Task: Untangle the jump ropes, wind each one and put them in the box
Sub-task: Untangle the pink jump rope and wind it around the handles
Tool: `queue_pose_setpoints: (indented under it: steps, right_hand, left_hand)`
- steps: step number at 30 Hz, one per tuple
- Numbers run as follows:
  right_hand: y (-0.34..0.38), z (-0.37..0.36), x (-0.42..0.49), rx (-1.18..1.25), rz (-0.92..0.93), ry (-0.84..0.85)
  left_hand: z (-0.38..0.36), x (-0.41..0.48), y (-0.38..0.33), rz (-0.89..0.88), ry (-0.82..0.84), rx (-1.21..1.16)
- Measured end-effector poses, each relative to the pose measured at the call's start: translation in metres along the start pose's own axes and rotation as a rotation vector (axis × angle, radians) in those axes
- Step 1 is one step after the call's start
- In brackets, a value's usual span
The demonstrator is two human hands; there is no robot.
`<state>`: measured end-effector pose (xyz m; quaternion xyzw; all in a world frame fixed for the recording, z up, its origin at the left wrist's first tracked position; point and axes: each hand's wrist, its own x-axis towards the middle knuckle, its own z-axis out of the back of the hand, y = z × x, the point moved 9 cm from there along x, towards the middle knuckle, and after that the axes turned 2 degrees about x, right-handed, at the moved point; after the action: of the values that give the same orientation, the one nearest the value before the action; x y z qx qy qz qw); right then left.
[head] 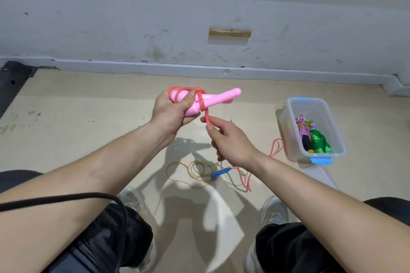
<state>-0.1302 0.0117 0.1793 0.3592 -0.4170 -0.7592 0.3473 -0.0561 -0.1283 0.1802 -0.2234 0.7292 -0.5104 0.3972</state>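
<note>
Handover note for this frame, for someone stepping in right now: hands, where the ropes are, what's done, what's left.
Left hand grips the pink handles, with several turns of the pink rope wound round them.
Right hand pinches the same rope just below the coils. Its loose tail lies on the floor beside the box.
Done: a green rope and a purple rope lie wound in the box.
Left: finish winding the pink rope and box it, then wind and box the thin multicoloured rope with the blue handle, which lies loose on the floor.
</note>
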Motion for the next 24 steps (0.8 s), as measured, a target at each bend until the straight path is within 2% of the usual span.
queue_pose_setpoints:
  steps: [3,6,9,11,14,17,24]
  right_hand:
    - [0.016,-0.001,-0.003,-0.268,0.08,0.061]
    - [0.031,0.019,0.0,-0.472,0.154,-0.022]
    - [0.041,0.031,0.002,-0.616,0.218,-0.058]
    - [0.042,0.035,0.003,-0.666,0.223,-0.07]
    - [0.045,0.052,0.004,-0.644,0.234,-0.212]
    - [0.051,0.061,0.004,-0.772,0.28,-0.314]
    - [0.052,0.064,0.004,-0.956,0.24,-0.332]
  left_hand:
    - [0.006,-0.003,-0.007,-0.104,-0.067,0.209]
    - [0.002,-0.007,-0.017,-0.229,-0.094,0.409]
    - [-0.007,-0.01,-0.022,-0.291,-0.067,0.487]
    - [-0.008,-0.009,-0.018,-0.265,-0.05,0.477]
    - [-0.006,-0.006,-0.01,-0.184,-0.024,0.387]
    - [-0.011,-0.007,-0.007,-0.152,0.027,0.34]
    - [-0.018,-0.007,-0.003,-0.096,0.083,0.267]
